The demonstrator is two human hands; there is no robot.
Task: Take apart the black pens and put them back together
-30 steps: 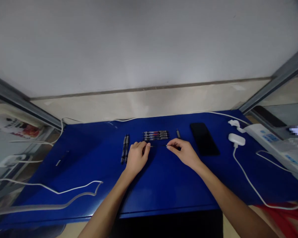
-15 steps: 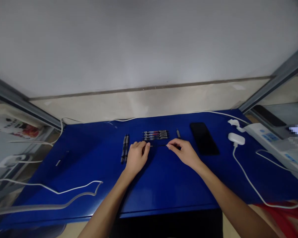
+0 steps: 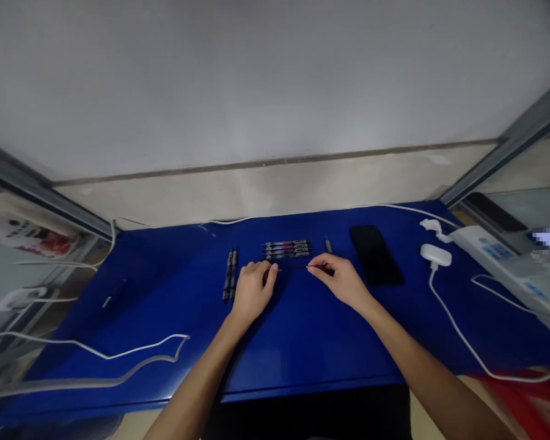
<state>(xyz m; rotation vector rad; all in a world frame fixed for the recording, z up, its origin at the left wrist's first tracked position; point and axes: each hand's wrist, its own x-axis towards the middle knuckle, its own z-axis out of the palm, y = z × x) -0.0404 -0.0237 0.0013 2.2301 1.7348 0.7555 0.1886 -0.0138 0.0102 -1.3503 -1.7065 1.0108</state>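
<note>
While the person's left hand curls with thumb near fingers, its grip unclear | right hand pinches a thin dark stick with fingertips closed | stick between both hands, over the glossy blue table | row of slim grey-and-clear pens just beyond | black rectangular phone beside right hand

Pens on table, phone to their right

We can't read any text, brand or number: the dark print on the far-left package, blue labels on the power strip and pen marks are illegible (small, blurred).
</note>
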